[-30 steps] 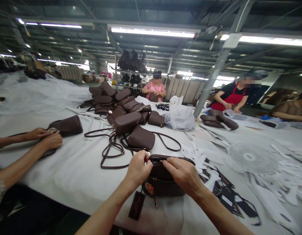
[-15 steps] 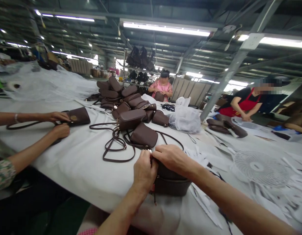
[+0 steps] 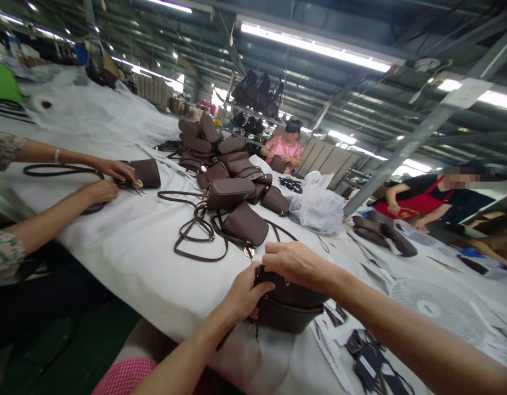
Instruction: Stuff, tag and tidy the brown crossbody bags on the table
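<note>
A dark brown handbag (image 3: 292, 315) lies on the white-covered table right in front of me. My left hand (image 3: 245, 293) grips its near left end, the thumb pressed on the leather beside the zipper. Over the bag's top edge, my right hand (image 3: 292, 260) is closed with the fingers curled; what they pinch, if anything, is hidden. A round gold charm (image 3: 249, 251) shows just beyond my left fingertips. Another brown bag (image 3: 245, 224) with a thin strap lies right behind it.
A heap of brown bags (image 3: 214, 170) fills the table's middle. At left a co-worker's hands (image 3: 113, 175) handle a brown bag (image 3: 146, 171). Clear plastic (image 3: 319, 208) lies behind, a white fan (image 3: 436, 307) at right, with dark tags (image 3: 370, 365) nearer me. Two more people work across the table.
My view has tilted and shifted. My left hand has opened out from a tight pinch to a flatter grip on the bag. A gold charm now shows beside it. The neighbour's hands have moved.
</note>
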Available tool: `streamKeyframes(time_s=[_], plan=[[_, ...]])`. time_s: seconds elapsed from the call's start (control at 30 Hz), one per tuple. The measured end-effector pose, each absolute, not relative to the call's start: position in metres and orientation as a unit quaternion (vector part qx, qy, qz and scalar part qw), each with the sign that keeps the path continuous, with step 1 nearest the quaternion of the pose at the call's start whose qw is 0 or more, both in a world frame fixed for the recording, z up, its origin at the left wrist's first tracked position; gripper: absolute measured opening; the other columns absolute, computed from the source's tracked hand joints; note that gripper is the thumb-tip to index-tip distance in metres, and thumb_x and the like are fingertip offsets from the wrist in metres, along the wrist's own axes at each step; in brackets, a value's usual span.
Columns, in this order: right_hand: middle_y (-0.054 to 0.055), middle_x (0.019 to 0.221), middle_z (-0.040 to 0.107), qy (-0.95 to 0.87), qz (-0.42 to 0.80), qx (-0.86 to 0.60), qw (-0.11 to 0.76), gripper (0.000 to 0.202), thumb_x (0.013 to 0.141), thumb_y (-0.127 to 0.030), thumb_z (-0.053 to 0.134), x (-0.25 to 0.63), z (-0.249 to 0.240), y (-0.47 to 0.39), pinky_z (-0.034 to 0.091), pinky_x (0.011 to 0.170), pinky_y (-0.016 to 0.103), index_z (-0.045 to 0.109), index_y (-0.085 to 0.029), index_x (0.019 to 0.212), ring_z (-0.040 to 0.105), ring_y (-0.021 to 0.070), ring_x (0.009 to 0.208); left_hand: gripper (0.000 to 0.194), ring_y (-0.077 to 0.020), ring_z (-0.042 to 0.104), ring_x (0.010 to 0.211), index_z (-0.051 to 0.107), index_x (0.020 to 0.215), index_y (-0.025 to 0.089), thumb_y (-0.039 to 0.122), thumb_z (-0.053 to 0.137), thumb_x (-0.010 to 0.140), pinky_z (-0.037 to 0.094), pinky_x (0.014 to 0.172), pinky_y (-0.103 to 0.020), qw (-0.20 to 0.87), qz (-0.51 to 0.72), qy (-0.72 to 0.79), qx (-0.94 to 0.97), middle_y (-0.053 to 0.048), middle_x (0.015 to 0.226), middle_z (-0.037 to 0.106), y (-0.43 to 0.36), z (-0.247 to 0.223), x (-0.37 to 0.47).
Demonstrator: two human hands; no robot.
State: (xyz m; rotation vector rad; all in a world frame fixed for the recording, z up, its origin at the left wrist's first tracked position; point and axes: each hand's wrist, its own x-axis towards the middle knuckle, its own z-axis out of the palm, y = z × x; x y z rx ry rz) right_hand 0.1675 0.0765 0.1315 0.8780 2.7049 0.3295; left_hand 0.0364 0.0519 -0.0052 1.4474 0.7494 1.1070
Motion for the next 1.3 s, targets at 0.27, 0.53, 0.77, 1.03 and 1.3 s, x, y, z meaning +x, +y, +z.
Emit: streamKeyframes(time_s=[0.27,0.53,0.77,1.03,1.3], plan=[[0.003,0.076,0.058,0.947,0.177,0.161,0.215,0.012,0.093,-0.014,0.051,0.151,0.135,0.07,0.028,0.047,0.03,0.06,-0.015,0.085,0.055,0.0164,0.065,0.014,-0.0217,0.059,0.088,0.061,0.089,0.017,0.028,0.055,0.082,0.045,0.079,-0.031,0.525,0.42,0.318,0.669,-0.005,0.092,0.068,0.054,0.001,0.032],[0.004,0.082,0.057,0.961,0.16,0.105,0.198,0.015,0.095,-0.017,0.048,0.173,0.131,0.069,0.036,0.053,0.03,0.058,-0.016,0.084,0.053,0.0172,0.071,0.032,-0.024,0.054,0.107,0.058,0.109,0.018,0.019,0.058,0.077,0.041,0.095,-0.034,0.597,0.408,0.227,0.653,-0.005,0.112,0.063,0.053,-0.002,0.028],[0.002,0.073,0.054,0.948,0.179,0.165,0.205,0.017,0.095,-0.012,0.045,0.171,0.139,0.064,0.027,0.047,0.03,0.058,-0.016,0.084,0.048,0.0149,0.059,0.026,-0.023,0.055,0.097,0.06,0.103,0.016,0.019,0.057,0.077,0.043,0.087,-0.033,0.614,0.425,0.238,0.621,-0.004,0.101,0.064,0.052,-0.012,0.039],[0.001,0.077,0.054,0.96,0.224,0.142,0.093,0.02,0.097,-0.016,0.043,0.184,0.118,0.067,0.032,0.06,0.031,0.056,-0.018,0.082,0.046,0.0159,0.067,0.03,-0.0251,0.054,0.103,0.058,0.11,0.016,0.025,0.057,0.081,0.042,0.093,-0.037,0.602,0.424,0.222,0.639,-0.006,0.109,0.063,0.056,-0.013,0.037],[0.003,0.075,0.057,0.883,0.278,0.376,0.045,0.016,0.09,-0.009,0.052,0.169,0.113,0.037,0.031,0.052,0.03,0.057,-0.018,0.077,0.052,0.0164,0.063,0.039,-0.0227,0.051,0.108,0.051,0.117,0.02,0.017,0.053,0.078,0.039,0.098,-0.036,0.627,0.464,0.222,0.585,-0.003,0.109,0.059,0.044,-0.004,0.043]])
